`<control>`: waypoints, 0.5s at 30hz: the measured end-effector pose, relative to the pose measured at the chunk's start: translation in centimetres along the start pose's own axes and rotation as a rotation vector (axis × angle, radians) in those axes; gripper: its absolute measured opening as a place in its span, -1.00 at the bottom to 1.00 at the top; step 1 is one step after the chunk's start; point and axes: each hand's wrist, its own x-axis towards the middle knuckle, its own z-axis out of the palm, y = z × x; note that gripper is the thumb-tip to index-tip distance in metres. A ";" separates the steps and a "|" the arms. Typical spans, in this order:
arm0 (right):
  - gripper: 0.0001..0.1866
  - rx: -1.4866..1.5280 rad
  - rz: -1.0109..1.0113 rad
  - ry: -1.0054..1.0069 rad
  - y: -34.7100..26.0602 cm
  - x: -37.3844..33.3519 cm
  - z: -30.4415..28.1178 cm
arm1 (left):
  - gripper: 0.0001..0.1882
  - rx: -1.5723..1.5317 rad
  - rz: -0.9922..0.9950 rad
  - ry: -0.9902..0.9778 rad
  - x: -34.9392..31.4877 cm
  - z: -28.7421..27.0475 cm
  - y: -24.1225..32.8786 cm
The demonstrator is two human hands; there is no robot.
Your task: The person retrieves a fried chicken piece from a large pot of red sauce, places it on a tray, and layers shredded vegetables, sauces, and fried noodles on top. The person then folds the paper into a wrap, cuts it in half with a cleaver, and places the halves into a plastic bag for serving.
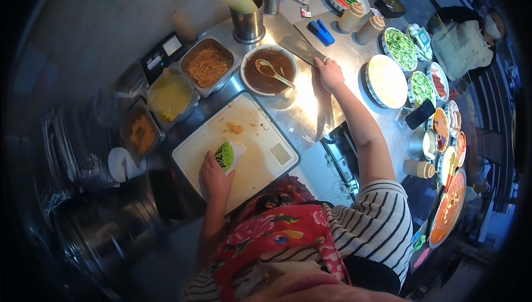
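My left hand (216, 175) is closed around a small green-and-white paper packet (228, 155), low over the cutting board (257, 177). The packet's contents are hidden. Crumbs and orange-brown food scraps (235, 128) lie on the board's far half. Out to the right, my right arm is stretched over the steel counter, and my right hand (330, 75) grips the handle end of a broad-bladed knife (299, 48). Its blade rests flat, pointing away to the left. Left of that hand sits a round bowl of brown sauce (269, 70) with a spoon (275, 73) in it.
Metal trays of shredded food (208, 66), yellow liquid (168, 96) and orange filling (143, 134) line the left. A steel canister (247, 22), a blue stapler-like tool (321, 32) and squeeze bottles (369, 29) stand farther back. Several bowls, one of shredded greens (400, 49), fill the right; a person (464, 47) is beyond.
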 end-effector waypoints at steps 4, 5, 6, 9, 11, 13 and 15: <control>-0.46 0.229 0.041 -0.017 0.5 -1.5 -4.5 | 0.08 -0.040 0.025 -0.040 0.7 -0.6 0.9; -0.44 0.236 0.047 -0.016 1.0 -1.2 -7.0 | 0.07 -0.058 0.029 -0.021 1.6 -0.1 1.3; -0.47 0.322 0.039 0.061 0.6 -3.1 -9.1 | 0.07 -0.055 0.037 -0.014 1.8 -0.1 1.2; -0.56 0.561 -0.207 0.309 -3.1 -9.0 -14.4 | 0.06 -0.089 0.118 -0.039 2.9 1.0 1.4; -0.62 0.667 -0.055 -0.097 -7.3 -15.0 -16.4 | 0.06 -0.153 0.091 -0.033 3.5 1.7 1.9; -0.67 0.540 -0.177 -0.357 -11.9 -20.3 -17.5 | 0.05 -0.097 0.063 -0.009 3.0 1.6 2.0; -0.68 0.666 -0.294 -0.356 -16.1 -23.4 -17.1 | 0.03 -0.061 0.069 0.018 2.9 1.5 2.1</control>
